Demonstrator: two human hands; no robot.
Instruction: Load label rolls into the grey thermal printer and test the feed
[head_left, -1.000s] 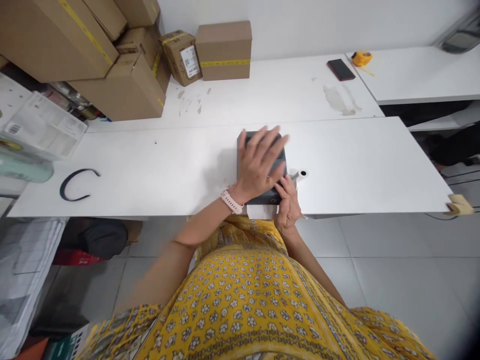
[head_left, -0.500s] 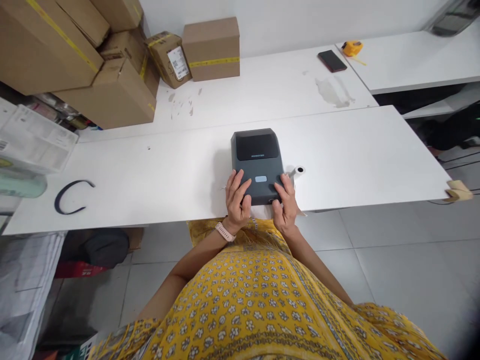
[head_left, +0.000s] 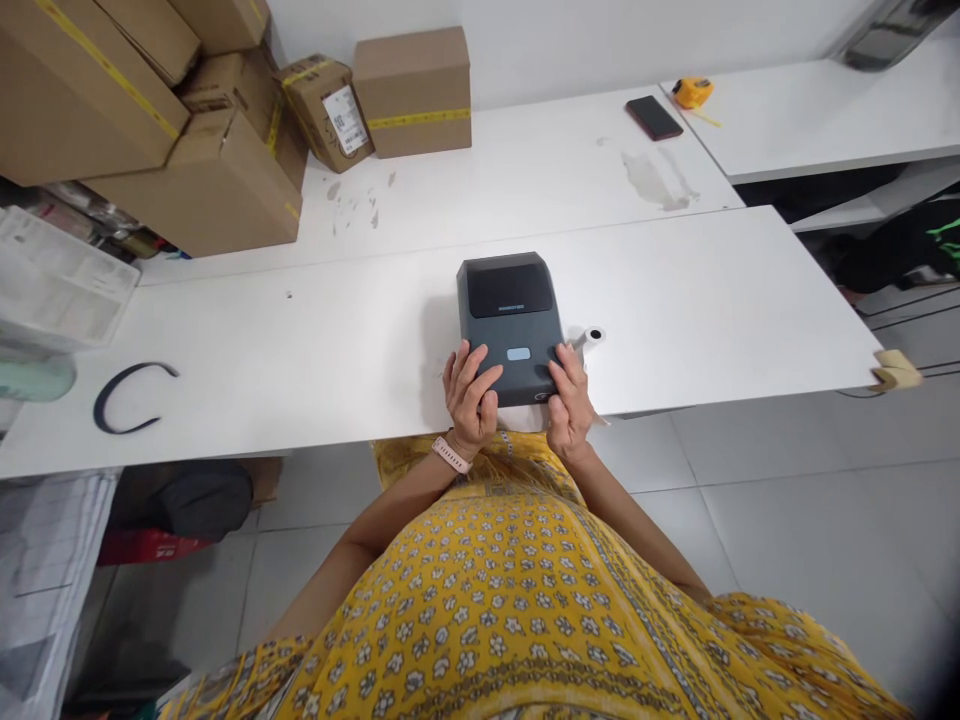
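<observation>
A dark grey label printer (head_left: 511,332) with a black lid window and a pale blue button stands at the table's front edge. My left hand (head_left: 470,400) grips its near left corner, with the fingers lying over the top. On the near right corner, my right hand (head_left: 570,405) holds it the same way. Some white paper (head_left: 523,420) shows below the printer's near edge, between my wrists. Just right of the printer lies a small white paper roll (head_left: 592,339) with a dark core. The printer's underside is hidden.
Cardboard boxes (head_left: 412,90) stand along the wall, stacked high at the left. A black headband-like loop (head_left: 105,405) lies on the table's left part. Toward the back right are a phone (head_left: 654,117) and a yellow tape measure (head_left: 691,92). A foam guard (head_left: 896,370) covers the right corner.
The whole view has shifted slightly, so everything sits a little further left. Both hands keep their hold on the printer, which stays in about the same place on the table.
</observation>
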